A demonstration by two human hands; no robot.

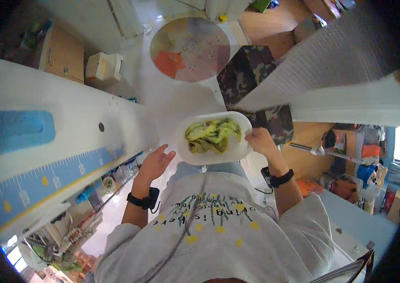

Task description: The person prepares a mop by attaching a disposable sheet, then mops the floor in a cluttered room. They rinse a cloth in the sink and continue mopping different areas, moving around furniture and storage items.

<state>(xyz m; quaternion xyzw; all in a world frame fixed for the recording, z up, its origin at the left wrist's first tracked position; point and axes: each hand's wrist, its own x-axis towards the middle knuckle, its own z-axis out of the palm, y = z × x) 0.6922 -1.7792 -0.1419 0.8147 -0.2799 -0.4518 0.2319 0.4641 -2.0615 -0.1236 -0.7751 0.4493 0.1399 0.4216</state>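
Note:
A white, round-ended plastic container (240, 146) is held level in front of my shirt. Inside it lie limp yellow-green pieces (212, 134); whether they are leaves or cloth I cannot tell. My right hand (259, 141) pinches the container's right rim, with the thumb and fingers at its edge. To the left of the container, my left hand (156, 162) is raised with its fingers apart, holding nothing and not touching the rim. Both wrists wear black straps.
Ahead on the pale floor lies a round patterned mat (190, 49). Camouflage-patterned boxes (246, 72) stand to its right, near a grey hanging sheet (320, 60). A white wall with a blue measuring strip (69, 173) runs along my left. Cluttered shelves (359, 159) are at right.

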